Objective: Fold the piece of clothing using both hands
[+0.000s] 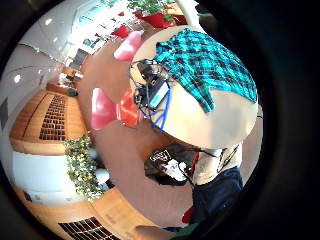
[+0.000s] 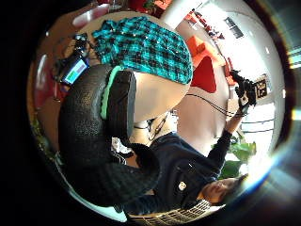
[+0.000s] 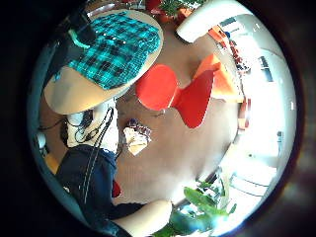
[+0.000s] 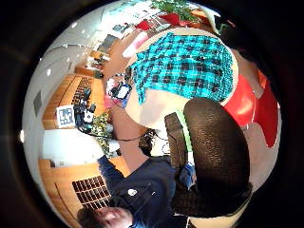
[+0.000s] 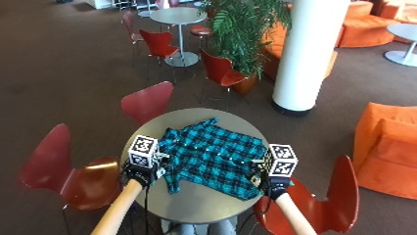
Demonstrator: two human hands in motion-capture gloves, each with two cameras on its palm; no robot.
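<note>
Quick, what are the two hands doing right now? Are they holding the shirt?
Left hand: holds nothing, beside the shirt; fingers cannot be told.
Right hand: holds nothing, at the shirt's edge; fingers cannot be told.

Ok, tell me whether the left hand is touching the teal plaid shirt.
Apart: the left thumb-side palm view shows bare table between the left hand and the teal plaid shirt.

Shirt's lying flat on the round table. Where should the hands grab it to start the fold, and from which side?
Probably pinch the shirt at its two near corners, left hand and right hand each coming in from its own side. It lies spread flat, and those edges sit closest to the hands.
</note>
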